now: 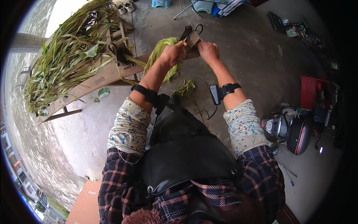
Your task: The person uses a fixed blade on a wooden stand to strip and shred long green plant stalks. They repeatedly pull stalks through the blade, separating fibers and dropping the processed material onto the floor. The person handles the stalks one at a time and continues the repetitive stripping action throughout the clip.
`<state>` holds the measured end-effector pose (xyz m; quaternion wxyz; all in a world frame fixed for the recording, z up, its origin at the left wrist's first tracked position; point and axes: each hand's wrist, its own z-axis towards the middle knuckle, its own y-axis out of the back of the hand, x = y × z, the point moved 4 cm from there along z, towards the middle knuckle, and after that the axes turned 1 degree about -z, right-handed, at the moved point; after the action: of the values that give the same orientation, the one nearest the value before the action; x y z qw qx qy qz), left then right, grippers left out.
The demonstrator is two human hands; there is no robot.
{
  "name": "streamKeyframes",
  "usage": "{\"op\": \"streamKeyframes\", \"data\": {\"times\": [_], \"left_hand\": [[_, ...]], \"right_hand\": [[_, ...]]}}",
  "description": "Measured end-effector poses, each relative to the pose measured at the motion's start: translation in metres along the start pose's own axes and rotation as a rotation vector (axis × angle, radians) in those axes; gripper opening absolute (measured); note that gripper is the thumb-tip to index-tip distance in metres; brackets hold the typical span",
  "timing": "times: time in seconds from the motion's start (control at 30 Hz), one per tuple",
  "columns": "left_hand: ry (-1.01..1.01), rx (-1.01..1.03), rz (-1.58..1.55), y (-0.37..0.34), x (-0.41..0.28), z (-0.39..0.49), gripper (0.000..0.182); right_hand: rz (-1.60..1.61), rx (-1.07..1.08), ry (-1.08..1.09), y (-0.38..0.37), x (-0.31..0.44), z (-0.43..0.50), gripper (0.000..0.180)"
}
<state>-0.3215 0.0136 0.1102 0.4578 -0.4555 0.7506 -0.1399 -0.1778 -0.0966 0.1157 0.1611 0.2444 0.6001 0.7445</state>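
Note:
Both my hands are at the far end of a wooden bench [92,84]. My left hand [172,53] has its fingers curled at the left side of a flat metal plate [192,39], with thumb and forefinger together; a thin strip seems to lie there. My right hand [209,51] is closed at the plate's right edge; what it grips is hidden. A bundle of pale green plant fibre strips [159,53] hangs over the bench beneath my left hand. A second dark metal fitting with a loop [120,53] is fixed farther left on the bench, a strip running from it.
A large heap of green leafy stalks [67,53] lies on the wooden frame at left. Plant scraps [186,87] lie on the concrete floor. A scooter [285,131] stands at right, near a red box [309,92]. Shoes [125,7] and a blue plastic stool [161,2] are at the top.

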Motion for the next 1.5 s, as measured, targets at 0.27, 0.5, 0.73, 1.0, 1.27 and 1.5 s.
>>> {"op": "streamKeyframes", "data": {"times": [0.27, 0.5, 0.73, 1.0, 1.27, 1.5], "left_hand": [[-0.104, -0.127, 0.034, -0.007, 0.005, -0.005, 0.022], [-0.191, -0.174, -0.054, -0.021, 0.025, -0.017, 0.020], [-0.096, -0.406, -0.140, 0.099, 0.114, -0.220, 0.015], [-0.442, -0.840, -0.570, 0.230, 0.291, -0.574, 0.016], [-0.875, -1.264, -0.673, 0.221, 0.413, -0.833, 0.022], [-0.622, -1.078, -0.662, 0.294, 0.321, -0.692, 0.014]], "right_hand": [[0.112, -0.016, -0.015, -0.001, 0.001, -0.005, 0.028], [0.134, -0.154, 0.105, 0.020, 0.011, -0.009, 0.018], [0.427, -0.082, -0.180, 0.029, 0.023, -0.070, 0.015], [0.282, -0.119, 0.801, 0.016, 0.249, -0.132, 0.082], [0.174, 0.053, 1.125, 0.024, 0.333, -0.101, 0.021], [0.518, 0.026, 0.305, -0.039, 0.161, -0.127, 0.039]]}}
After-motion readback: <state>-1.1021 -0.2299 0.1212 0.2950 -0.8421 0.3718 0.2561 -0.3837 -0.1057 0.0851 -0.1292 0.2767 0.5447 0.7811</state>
